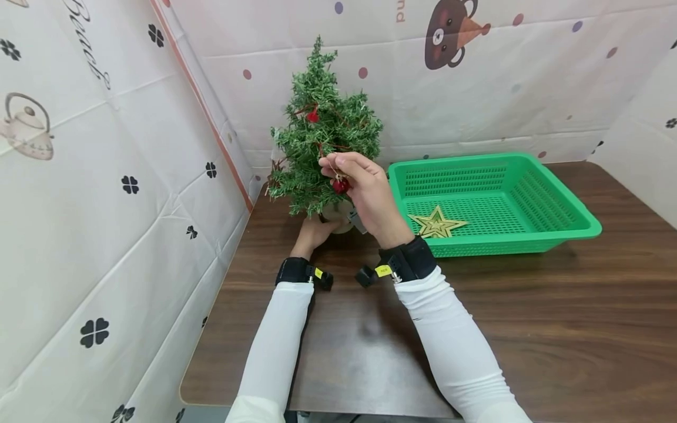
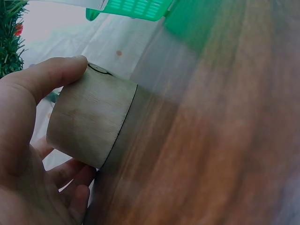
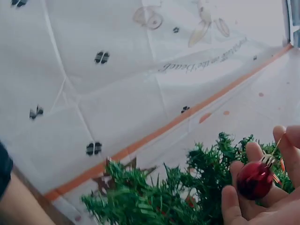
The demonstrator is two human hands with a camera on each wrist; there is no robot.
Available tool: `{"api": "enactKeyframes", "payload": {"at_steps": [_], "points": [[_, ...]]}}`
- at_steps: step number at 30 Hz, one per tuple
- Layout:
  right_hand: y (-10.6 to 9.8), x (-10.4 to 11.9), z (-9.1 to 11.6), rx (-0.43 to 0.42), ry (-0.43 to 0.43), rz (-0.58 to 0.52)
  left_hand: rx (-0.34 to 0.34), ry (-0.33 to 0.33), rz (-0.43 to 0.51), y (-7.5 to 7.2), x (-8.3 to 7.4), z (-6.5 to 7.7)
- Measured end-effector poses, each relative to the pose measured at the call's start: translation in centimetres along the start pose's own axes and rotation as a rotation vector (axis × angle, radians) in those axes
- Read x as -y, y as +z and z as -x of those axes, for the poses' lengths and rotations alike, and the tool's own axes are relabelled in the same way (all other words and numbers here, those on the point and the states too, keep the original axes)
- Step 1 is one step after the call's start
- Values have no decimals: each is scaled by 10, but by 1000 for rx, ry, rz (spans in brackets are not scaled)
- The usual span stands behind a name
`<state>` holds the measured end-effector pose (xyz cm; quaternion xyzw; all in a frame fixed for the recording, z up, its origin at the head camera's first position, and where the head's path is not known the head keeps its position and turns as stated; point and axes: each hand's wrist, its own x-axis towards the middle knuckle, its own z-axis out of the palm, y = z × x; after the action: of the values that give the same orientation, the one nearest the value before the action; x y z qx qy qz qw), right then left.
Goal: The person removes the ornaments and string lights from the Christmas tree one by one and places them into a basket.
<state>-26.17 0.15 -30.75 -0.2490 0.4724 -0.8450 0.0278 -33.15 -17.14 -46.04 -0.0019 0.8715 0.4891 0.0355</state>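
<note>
A small artificial Christmas tree (image 1: 322, 135) stands on the table at the back left, on a round wooden base (image 2: 93, 115). My left hand (image 1: 313, 232) grips this base low down, thumb on one side and fingers curled round the other. In front of the branches, my right hand (image 1: 370, 191) pinches the thin gold string of a shiny red bauble (image 3: 254, 180). The bauble (image 1: 341, 185) hangs below the fingertips. Higher on the tree is a red ornament (image 1: 312, 116), and a brown-red star (image 3: 126, 176) sits among the branches in the right wrist view.
A green plastic basket (image 1: 571, 232) stands right of the tree, with a gold star (image 1: 437, 224) lying at its near left. Patterned white sheets (image 1: 132, 147) close off the left side and the back. The dark wooden table (image 1: 529, 329) extends to the front and right.
</note>
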Motion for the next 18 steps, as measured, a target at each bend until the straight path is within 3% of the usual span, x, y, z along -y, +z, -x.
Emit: {"api": "enactKeyframes", "payload": {"at_steps": [6,11,18], "points": [[-3,3,-2,43,119,-176,4,-37,-21,1,-4,-1],[-8,7,-2,67,167,-270,8,-66,-21,0,-6,-1],[-11,8,0,23,93,-132,19,-97,-33,-1,-5,0]]}}
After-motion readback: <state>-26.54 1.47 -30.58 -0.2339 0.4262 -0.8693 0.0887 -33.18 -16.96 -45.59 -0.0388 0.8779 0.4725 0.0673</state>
